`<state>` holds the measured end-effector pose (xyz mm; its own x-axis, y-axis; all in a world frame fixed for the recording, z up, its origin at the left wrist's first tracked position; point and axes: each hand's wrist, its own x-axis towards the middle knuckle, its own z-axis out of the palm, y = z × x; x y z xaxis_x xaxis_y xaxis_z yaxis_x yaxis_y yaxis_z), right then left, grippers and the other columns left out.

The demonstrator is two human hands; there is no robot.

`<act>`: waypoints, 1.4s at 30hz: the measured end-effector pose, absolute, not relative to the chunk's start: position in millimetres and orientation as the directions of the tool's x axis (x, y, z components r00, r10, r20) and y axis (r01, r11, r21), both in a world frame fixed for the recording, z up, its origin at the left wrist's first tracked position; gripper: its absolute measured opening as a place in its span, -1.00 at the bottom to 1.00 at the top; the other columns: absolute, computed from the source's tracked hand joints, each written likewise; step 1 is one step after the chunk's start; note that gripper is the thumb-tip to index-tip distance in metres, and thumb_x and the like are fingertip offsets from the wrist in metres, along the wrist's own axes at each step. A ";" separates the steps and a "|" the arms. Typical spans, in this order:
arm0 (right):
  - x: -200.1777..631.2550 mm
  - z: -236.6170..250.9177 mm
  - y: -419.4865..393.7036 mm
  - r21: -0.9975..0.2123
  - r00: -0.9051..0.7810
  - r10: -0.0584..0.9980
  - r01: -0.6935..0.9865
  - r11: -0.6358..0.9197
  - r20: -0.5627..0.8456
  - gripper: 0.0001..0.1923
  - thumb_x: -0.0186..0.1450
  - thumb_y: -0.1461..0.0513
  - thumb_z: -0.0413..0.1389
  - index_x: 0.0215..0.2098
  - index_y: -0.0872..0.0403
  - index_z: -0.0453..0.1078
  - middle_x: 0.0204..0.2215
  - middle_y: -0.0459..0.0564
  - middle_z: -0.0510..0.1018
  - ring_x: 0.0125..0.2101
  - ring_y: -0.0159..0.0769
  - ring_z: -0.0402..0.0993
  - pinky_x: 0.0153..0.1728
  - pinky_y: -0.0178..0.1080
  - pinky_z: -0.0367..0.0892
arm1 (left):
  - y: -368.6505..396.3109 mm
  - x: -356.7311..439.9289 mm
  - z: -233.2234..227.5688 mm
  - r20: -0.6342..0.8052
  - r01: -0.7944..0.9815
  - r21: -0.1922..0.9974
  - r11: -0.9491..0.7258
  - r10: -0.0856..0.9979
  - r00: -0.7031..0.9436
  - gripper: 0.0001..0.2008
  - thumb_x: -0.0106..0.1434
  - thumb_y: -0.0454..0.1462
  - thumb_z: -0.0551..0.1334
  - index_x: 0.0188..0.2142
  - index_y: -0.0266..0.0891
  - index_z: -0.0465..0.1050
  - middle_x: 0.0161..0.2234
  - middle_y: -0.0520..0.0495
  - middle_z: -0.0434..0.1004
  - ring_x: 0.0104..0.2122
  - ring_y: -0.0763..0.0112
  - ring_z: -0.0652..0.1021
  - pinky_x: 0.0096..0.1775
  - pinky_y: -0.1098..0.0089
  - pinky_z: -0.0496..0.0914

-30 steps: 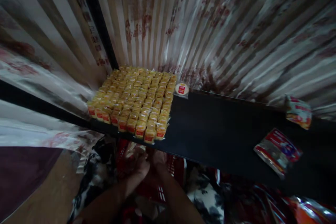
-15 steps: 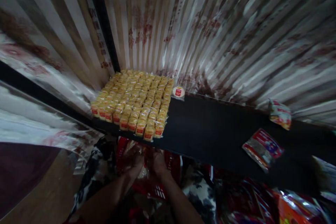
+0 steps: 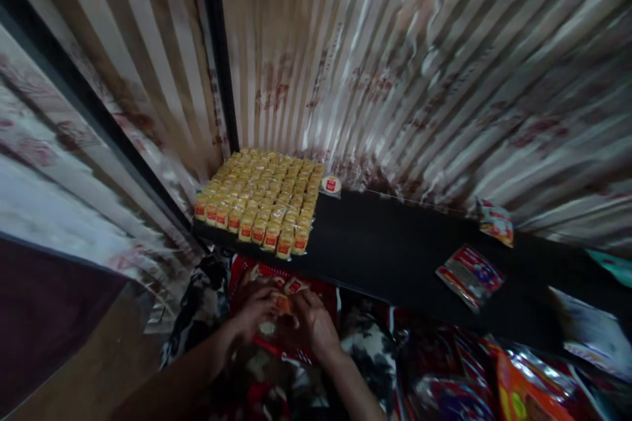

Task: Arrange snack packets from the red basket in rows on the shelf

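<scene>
Both of my hands are together over a red basket-like container (image 3: 320,291), just below the shelf's front edge. My left hand (image 3: 257,308) has its fingers curled around a small wrapped packet (image 3: 283,303) with an orange-red label. From the other side, my right hand (image 3: 315,321) closes on the same packet, its fingers bent. Another packet (image 3: 295,285) with a red label shows just beyond the fingers. On the shelf above stands a block of tightly lined-up yellow wrapped packets (image 3: 261,200), with red labels along the front row. One round packet (image 3: 331,185) lies beside the block.
The black shelf (image 3: 375,237) runs to the right against striped plastic sheeting (image 3: 296,79). Toward its right lie a red packet (image 3: 471,276), a standing pouch (image 3: 495,222) and a whitish bag (image 3: 592,332). Below are shiny packages, one orange (image 3: 526,381).
My view has shifted, moving the shelf's right end leftward in the picture. My hands have come up out of a blurred reach in the red container, and a labelled packet now shows between them.
</scene>
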<state>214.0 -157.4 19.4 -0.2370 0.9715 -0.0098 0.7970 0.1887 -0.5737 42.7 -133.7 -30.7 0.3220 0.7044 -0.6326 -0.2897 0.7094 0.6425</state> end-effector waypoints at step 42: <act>115.5 59.0 -108.5 -0.920 0.130 0.984 0.386 0.062 0.121 -0.66 0.17 0.09 0.07 -0.16 0.08 0.45 -0.29 0.04 0.59 -0.33 -0.22 0.50 -0.27 -0.23 0.39 | -126.5 14.8 45.4 0.145 0.489 0.872 -0.008 0.959 -0.243 -0.67 0.21 -0.29 0.10 -0.02 -0.26 0.30 -0.09 -0.18 0.40 -0.04 0.27 0.43 -0.04 0.21 0.37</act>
<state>115.5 -108.5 59.0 0.1304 0.9840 0.1210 0.3861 0.0620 -0.9204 14.8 -126.5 45.4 -0.2434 0.9590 0.1448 0.4891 -0.0075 0.8722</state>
